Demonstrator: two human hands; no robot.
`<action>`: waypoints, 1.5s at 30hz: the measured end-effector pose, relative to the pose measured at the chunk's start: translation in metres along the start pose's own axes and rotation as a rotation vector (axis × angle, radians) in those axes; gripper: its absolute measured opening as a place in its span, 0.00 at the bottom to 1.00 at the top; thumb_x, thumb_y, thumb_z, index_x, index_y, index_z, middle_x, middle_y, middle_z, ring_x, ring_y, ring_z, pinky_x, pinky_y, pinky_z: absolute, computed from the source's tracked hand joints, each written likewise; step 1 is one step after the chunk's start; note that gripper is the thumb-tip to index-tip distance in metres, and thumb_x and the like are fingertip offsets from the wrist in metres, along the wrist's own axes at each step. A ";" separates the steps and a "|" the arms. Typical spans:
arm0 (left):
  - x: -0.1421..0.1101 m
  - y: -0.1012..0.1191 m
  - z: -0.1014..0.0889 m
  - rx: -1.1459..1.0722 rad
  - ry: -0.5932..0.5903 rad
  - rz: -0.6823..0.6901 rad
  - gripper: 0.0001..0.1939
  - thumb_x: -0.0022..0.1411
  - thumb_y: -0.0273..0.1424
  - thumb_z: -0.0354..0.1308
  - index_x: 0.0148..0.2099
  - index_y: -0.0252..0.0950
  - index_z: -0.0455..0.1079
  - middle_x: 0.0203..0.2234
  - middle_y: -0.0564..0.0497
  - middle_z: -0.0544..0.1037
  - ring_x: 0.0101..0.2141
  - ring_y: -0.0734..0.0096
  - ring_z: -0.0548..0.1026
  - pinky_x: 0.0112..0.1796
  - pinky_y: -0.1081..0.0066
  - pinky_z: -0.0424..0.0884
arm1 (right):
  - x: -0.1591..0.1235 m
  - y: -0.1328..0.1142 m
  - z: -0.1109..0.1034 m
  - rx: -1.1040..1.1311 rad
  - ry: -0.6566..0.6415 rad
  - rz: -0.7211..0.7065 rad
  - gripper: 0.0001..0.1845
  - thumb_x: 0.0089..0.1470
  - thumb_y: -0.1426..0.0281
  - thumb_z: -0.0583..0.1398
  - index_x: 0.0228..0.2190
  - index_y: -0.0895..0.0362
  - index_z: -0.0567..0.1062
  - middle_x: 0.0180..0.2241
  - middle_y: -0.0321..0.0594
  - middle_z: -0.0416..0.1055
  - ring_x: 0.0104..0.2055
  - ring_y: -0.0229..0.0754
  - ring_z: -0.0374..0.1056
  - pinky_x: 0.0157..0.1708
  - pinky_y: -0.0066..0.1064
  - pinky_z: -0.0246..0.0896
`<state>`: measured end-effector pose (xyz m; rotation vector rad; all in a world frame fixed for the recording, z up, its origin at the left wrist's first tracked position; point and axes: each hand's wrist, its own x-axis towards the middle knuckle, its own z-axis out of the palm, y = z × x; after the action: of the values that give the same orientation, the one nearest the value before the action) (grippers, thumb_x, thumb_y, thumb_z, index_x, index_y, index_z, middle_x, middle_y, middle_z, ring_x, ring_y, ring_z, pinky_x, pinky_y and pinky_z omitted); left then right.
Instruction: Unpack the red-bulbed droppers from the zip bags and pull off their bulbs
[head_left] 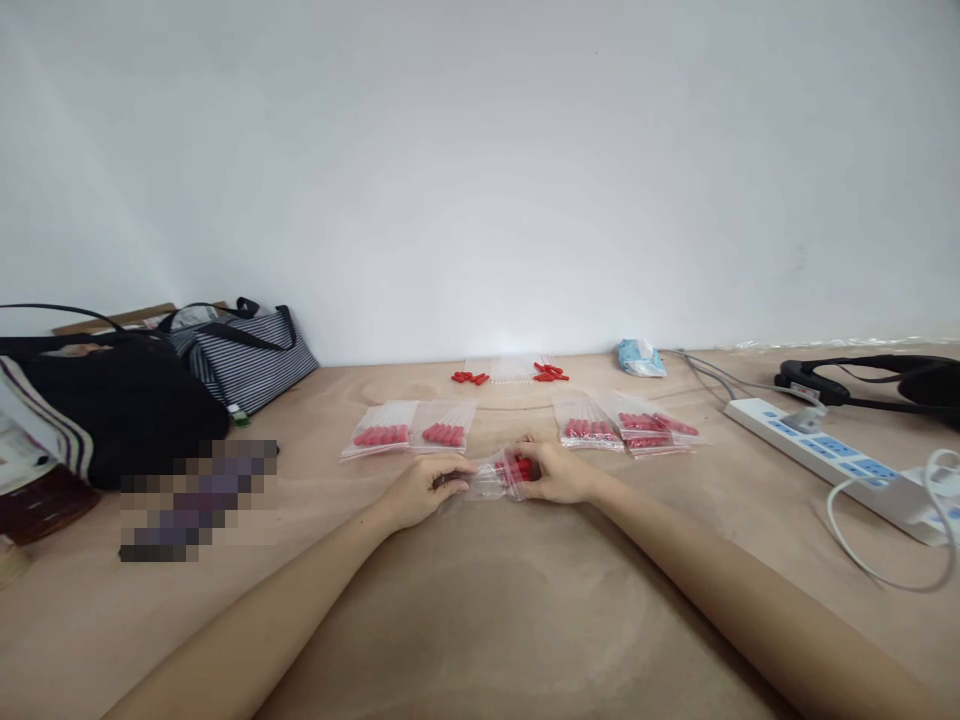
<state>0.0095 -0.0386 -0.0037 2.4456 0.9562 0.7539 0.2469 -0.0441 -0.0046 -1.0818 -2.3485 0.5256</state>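
Between my hands, low over the table, is a small clear zip bag (491,482). My left hand (427,488) pinches its left end between thumb and fingers. At the bag's other end, my right hand (551,472) is closed around several small red capsule-shaped pieces (524,467); whether they are inside the bag or at its mouth I cannot tell. Beyond my left hand lie two filled zip bags (381,435), each with a row of red pieces. More filled bags (590,430) lie beyond my right hand, some overlapping (649,428).
Loose red pieces (551,373) and a stack of clear bags (511,370) lie near the wall. A tissue pack (640,358), a power strip (817,450) with cables and a black headset (855,375) are right. Left are a striped bag (259,360), a black bag (142,400) and a blurred-out object (199,500).
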 end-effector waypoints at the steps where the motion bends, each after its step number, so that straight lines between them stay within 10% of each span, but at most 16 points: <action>1: 0.000 0.000 0.000 0.011 0.005 -0.002 0.10 0.55 0.28 0.54 0.40 0.36 0.71 0.36 0.49 0.76 0.38 0.69 0.73 0.41 0.69 0.67 | 0.001 -0.001 -0.001 -0.001 -0.020 0.023 0.19 0.37 0.65 0.64 0.35 0.59 0.71 0.33 0.39 0.65 0.35 0.39 0.61 0.34 0.30 0.57; 13: -0.001 -0.004 -0.003 0.069 0.032 -0.045 0.11 0.54 0.29 0.54 0.41 0.36 0.70 0.37 0.49 0.76 0.40 0.67 0.72 0.42 0.68 0.66 | -0.005 0.008 -0.008 0.330 0.037 0.090 0.12 0.38 0.76 0.58 0.30 0.57 0.63 0.25 0.31 0.64 0.26 0.31 0.61 0.26 0.24 0.57; 28: -0.011 0.004 -0.016 0.366 0.054 -0.027 0.11 0.49 0.31 0.55 0.37 0.38 0.72 0.31 0.50 0.75 0.30 0.70 0.71 0.34 0.70 0.67 | -0.015 0.052 -0.040 0.281 0.387 0.263 0.10 0.38 0.71 0.57 0.29 0.58 0.67 0.25 0.35 0.68 0.26 0.35 0.65 0.28 0.28 0.61; 34: -0.001 0.005 -0.012 0.430 0.092 0.060 0.10 0.55 0.35 0.52 0.36 0.37 0.72 0.26 0.49 0.75 0.30 0.68 0.71 0.35 0.68 0.66 | -0.011 0.058 -0.036 -0.054 0.622 0.248 0.10 0.40 0.70 0.57 0.30 0.57 0.68 0.30 0.40 0.67 0.31 0.39 0.65 0.34 0.32 0.60; 40: 0.023 0.000 -0.008 0.269 -0.189 0.249 0.14 0.61 0.32 0.46 0.47 0.38 0.67 0.48 0.47 0.70 0.50 0.67 0.64 0.50 0.66 0.59 | -0.003 0.044 -0.003 -0.323 0.462 0.193 0.14 0.47 0.68 0.56 0.38 0.56 0.69 0.36 0.44 0.63 0.36 0.43 0.63 0.37 0.33 0.59; 45: 0.030 0.011 0.008 0.262 -0.328 0.143 0.21 0.61 0.38 0.45 0.56 0.42 0.57 0.56 0.48 0.59 0.58 0.62 0.51 0.55 0.57 0.47 | -0.004 0.041 0.003 -0.373 0.359 0.192 0.21 0.50 0.58 0.55 0.44 0.56 0.67 0.38 0.46 0.61 0.36 0.43 0.62 0.36 0.33 0.58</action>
<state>0.0381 -0.0263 0.0054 2.7732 0.8010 0.2653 0.2717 -0.0230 -0.0299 -1.4436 -2.0780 -0.0529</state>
